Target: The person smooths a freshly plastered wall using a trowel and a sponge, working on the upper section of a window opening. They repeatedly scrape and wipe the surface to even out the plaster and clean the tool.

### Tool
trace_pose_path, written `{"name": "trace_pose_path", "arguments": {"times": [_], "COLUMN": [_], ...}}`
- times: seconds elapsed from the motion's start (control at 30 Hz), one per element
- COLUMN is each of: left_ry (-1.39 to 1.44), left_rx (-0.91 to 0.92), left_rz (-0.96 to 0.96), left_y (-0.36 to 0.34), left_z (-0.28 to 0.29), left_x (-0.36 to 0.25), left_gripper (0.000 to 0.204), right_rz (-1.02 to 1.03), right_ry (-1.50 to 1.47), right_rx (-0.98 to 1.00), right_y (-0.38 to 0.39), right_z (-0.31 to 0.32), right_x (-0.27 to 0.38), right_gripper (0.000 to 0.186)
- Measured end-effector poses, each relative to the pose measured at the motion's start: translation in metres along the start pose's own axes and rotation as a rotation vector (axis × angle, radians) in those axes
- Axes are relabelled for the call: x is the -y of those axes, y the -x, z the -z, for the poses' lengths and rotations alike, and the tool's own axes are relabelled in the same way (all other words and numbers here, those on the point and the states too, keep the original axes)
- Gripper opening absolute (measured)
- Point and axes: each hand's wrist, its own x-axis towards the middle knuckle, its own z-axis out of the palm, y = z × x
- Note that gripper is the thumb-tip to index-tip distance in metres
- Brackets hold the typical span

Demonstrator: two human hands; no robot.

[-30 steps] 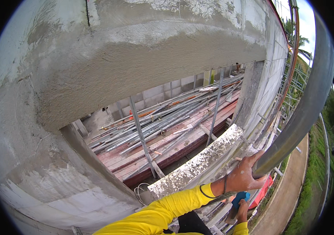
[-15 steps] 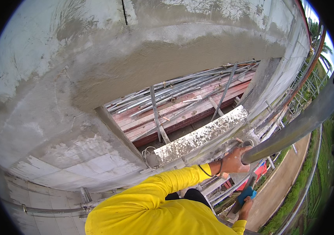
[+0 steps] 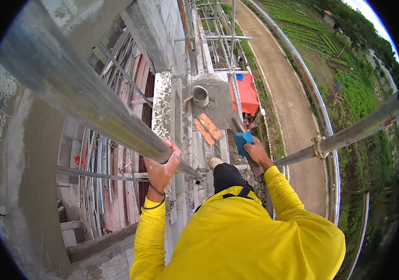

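Note:
My left hand (image 3: 163, 165) is closed around a thick grey metal scaffold pole (image 3: 101, 109) that slants across from the upper left. In my right hand (image 3: 257, 153) is a plastering trowel (image 3: 243, 141), gripped by its blue handle. Its long, mortar-stained blade points down and forward. Ahead of my feet, an orange hand float (image 3: 208, 129) smeared with mortar lies beside a grey board (image 3: 219, 103) coated with wet mortar. On that board stands a small round bucket (image 3: 200, 96) with grey mortar inside.
A white-speckled plank (image 3: 162, 105) runs along the opening at my left, with metal pipes (image 3: 97, 186) inside. Another scaffold pole (image 3: 349, 130) crosses at right. Below lie a red tarp (image 3: 247, 94) and a dirt road (image 3: 297, 107). My shoe (image 3: 215, 162) is on the narrow walkway.
My view has swung to the right, from facing the wall to looking along the scaffold walkway. My left hand still grips the pole, and my right still holds the trowel.

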Motion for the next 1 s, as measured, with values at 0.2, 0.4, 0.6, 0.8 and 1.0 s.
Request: {"name": "trace_pose_path", "arguments": {"times": [0.2, 0.4, 0.6, 0.8, 1.0], "left_ry": [0.088, 0.285, 0.269, 0.255, 0.264], "left_rx": [0.331, 0.492, 0.617, 0.494, 0.379], "left_rz": [0.027, 0.284, 0.352, 0.362, 0.316], "left_y": [-0.022, -0.055, -0.068, -0.068, -0.063], "left_z": [0.006, 0.009, 0.023, 0.017, 0.010], "left_x": [-0.003, -0.018, -0.022, -0.025, -0.023], "left_gripper": [0.054, 0.071, 0.072, 0.066, 0.068], "right_rz": [-0.148, -0.204, -0.230, -0.278, -0.186], "right_ry": [-0.055, 0.064, 0.032, 0.313, 0.495], "right_rx": [0.015, 0.124, 0.185, 0.282, 0.414], "right_y": [-0.033, -0.125, -0.183, -0.240, -0.271], "right_z": [0.004, 0.002, 0.015, 0.030, 0.011], "right_x": [0.018, -0.012, 0.018, -0.004, 0.022], "right_gripper": [0.036, 0.037, 0.041, 0.041, 0.045]}}
